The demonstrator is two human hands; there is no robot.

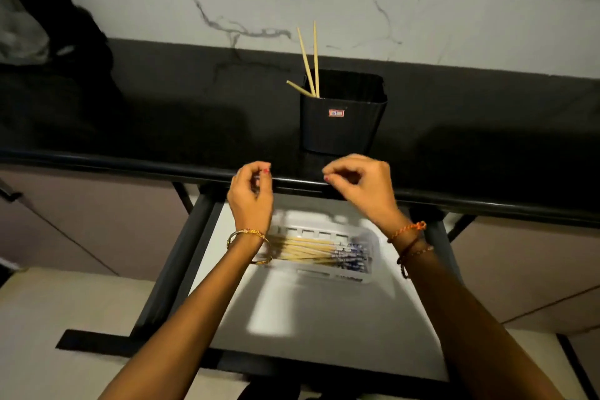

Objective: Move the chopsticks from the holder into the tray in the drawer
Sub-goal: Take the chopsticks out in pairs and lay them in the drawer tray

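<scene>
A black holder stands on the dark counter near its front edge, with three pale wooden chopsticks leaning out at its left side. Below, in the open drawer, a white slotted tray holds several chopsticks with blue-patterned ends, lying sideways. My left hand and my right hand hover above the tray at the counter's front edge. Both have loosely curled fingers and hold nothing.
The black counter runs across the view under a white marbled wall. Dark objects and a pale bag sit at the far left. Cabinet fronts flank the drawer, whose dark rails stick out on both sides.
</scene>
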